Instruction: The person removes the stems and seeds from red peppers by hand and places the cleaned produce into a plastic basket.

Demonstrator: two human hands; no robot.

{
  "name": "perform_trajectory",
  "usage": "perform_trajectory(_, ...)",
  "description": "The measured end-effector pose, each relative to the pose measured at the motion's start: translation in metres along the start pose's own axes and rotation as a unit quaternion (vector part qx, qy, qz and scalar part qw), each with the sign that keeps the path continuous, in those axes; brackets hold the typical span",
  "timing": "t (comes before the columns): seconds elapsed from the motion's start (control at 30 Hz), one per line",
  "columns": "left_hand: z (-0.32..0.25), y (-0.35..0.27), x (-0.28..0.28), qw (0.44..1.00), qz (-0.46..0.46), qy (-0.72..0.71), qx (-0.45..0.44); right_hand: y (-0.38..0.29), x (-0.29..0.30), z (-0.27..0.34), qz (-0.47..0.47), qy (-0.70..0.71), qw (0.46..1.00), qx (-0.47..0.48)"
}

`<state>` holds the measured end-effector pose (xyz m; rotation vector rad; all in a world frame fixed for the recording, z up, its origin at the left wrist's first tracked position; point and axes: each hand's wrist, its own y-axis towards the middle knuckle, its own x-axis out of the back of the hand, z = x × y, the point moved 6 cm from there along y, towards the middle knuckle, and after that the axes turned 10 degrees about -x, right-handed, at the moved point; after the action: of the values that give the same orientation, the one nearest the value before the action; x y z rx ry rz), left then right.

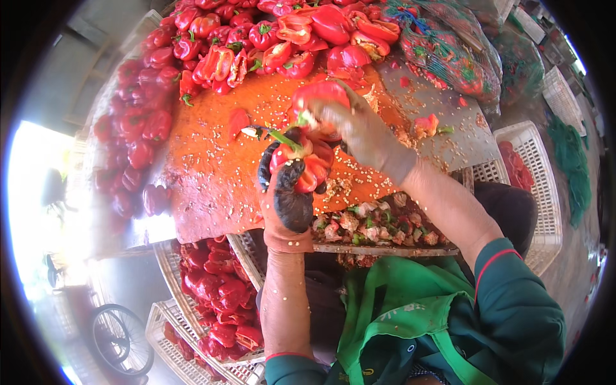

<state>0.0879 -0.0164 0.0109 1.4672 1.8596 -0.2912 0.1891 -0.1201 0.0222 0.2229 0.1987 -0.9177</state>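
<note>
Over an orange cutting board [211, 144] strewn with seeds, my gloved left hand [288, 192] holds an opened red bell pepper [308, 166] with its green stem up. Dark rubber covers the glove's fingers. My right hand [353, 127], also gloved and blurred, is just above and to the right, its fingers at the upper part of the pepper and another red pepper piece [321, 94]; exactly what they grip is unclear. A flat red pepper piece [237, 122] lies on the board at left. A pepper scrap with a stem [426, 126] lies at right on the metal tabletop.
Whole and split red peppers [264, 33] are heaped at the back and left. Green mesh sacks [447, 57] stand back right. Cores fill a trough [385, 250] at the near edge. Plastic crates [548, 192] flank my legs; the left one [178, 274] holds pepper pieces.
</note>
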Motion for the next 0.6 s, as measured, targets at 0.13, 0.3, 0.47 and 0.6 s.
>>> perform_trajectory(0.13,0.006,-0.008,0.012,0.994,-0.045,-0.079,0.065,0.023,0.013,-0.028,-0.007,0.113,0.978,-0.178)
perform_trajectory(0.3,-0.003,-0.011,0.004,0.986,0.049,-0.155,0.044,0.036,0.039,-0.025,-0.092,-0.033,0.976,-0.197)
perform_trajectory(0.47,-0.010,-0.004,0.000,0.996,-0.042,0.078,0.014,0.025,0.037,0.025,-0.175,-0.526,0.814,0.173)
perform_trajectory(0.6,-0.017,0.000,0.009,0.995,-0.024,0.086,-0.055,-0.009,-0.002,0.051,-0.046,-0.286,0.956,-0.039)
